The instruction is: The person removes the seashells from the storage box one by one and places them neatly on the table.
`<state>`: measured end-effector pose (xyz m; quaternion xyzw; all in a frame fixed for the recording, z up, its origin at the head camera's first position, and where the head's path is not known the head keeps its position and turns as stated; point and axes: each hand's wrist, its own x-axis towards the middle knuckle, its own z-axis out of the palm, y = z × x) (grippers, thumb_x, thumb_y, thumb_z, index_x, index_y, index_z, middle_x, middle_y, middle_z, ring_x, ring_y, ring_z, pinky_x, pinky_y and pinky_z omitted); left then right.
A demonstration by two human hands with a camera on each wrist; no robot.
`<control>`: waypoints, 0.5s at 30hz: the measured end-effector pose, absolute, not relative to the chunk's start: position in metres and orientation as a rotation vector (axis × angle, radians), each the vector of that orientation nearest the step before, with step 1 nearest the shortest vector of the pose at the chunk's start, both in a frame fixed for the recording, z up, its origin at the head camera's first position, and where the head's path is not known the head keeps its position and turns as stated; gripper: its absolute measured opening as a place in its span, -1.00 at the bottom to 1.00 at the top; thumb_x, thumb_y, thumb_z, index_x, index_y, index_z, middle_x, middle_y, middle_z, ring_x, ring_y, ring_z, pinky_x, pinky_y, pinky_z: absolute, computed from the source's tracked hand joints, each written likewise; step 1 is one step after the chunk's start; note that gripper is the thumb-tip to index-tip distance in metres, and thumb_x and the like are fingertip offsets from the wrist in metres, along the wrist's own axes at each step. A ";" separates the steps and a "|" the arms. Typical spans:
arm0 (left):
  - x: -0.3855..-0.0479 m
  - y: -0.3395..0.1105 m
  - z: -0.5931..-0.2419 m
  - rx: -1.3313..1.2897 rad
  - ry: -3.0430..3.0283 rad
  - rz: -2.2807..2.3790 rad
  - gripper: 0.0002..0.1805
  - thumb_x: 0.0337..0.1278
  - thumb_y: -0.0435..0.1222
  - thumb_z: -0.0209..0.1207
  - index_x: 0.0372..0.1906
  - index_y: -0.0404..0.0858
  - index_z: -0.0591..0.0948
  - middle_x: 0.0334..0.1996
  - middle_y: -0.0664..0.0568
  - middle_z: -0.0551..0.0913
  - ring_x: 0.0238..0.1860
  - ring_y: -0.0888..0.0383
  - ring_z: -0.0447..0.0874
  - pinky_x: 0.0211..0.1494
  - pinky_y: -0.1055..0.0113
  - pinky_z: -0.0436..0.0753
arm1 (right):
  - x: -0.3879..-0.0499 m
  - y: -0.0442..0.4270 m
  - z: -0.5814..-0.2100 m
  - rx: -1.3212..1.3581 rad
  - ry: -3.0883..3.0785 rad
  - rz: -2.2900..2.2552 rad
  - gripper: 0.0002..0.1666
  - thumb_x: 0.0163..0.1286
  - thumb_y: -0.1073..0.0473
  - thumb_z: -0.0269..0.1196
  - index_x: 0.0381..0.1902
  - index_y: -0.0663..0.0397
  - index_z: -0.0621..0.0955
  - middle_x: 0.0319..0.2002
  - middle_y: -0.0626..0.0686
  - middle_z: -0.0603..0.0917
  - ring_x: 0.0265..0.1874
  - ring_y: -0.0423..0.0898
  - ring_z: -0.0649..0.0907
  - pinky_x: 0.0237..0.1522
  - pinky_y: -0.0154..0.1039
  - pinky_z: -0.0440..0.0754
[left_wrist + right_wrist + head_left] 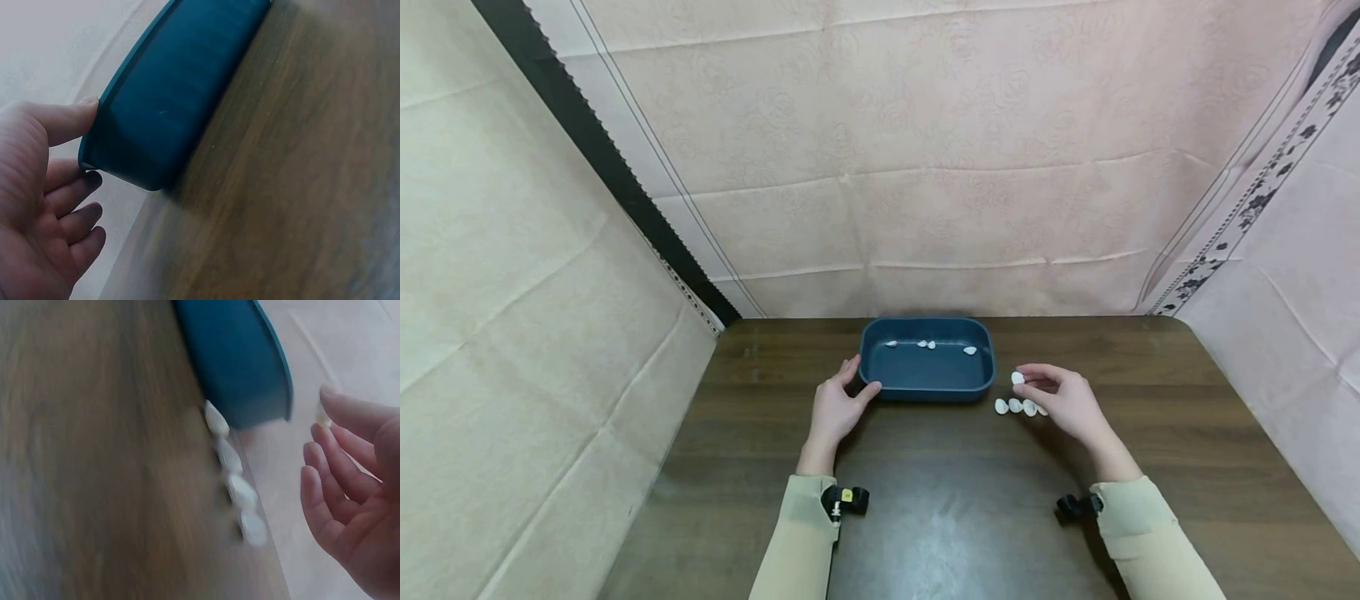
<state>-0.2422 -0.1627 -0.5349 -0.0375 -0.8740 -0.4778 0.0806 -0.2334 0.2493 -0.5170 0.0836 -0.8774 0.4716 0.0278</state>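
Observation:
A dark blue rectangular tray [927,395] stands on the table, with several small white shell-like pieces [970,351] scattered inside. My left hand [838,405] grips the tray's near left corner between thumb and forefinger; in the left wrist view the other fingers [84,222] curl loosely below the rim. Just right of the tray, my right hand [1060,398] pinches one white shell-like piece [1017,378] between thumb and fingertips, raised above the table. Under that hand lies a row of several similar white pieces [241,492], partly covered by the hand in the head view.
The brown wooden table [940,492] ends at a pale cloth backdrop [940,167] right behind the tray. More cloth hangs at the left [535,333] and right sides. A black device [853,500] is strapped to each wrist.

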 end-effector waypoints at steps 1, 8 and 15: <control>-0.242 -0.163 -0.535 -0.113 -2.615 -1.425 -0.23 0.38 -0.09 0.43 0.57 -0.26 0.46 0.51 -0.09 0.48 0.60 -0.05 0.31 0.59 -0.08 0.32 | -0.232 0.254 -0.518 0.256 -2.708 1.459 -0.49 0.46 -0.07 0.47 0.22 0.08 0.74 0.01 0.09 0.81 -0.05 -0.05 0.78 -0.09 -0.42 0.68; -0.244 -0.162 -0.535 -0.108 -2.612 -1.438 -0.24 0.38 -0.10 0.43 0.56 -0.25 0.46 0.51 -0.08 0.48 0.60 -0.04 0.31 0.60 -0.08 0.31 | -0.221 0.281 -0.525 0.209 -2.730 1.429 -0.52 0.50 -0.05 0.44 0.22 0.10 0.75 0.04 0.13 0.81 -0.09 -0.31 0.74 -0.10 -0.47 0.64; -0.245 -0.163 -0.538 -0.092 -2.621 -1.425 -0.25 0.38 -0.11 0.43 0.56 -0.24 0.47 0.51 -0.06 0.48 0.60 -0.01 0.31 0.60 -0.05 0.31 | -0.218 0.295 -0.528 0.156 -2.786 1.418 -0.47 0.52 -0.04 0.42 0.27 0.17 0.71 0.08 0.18 0.79 -0.02 -0.16 0.74 -0.10 -0.42 0.66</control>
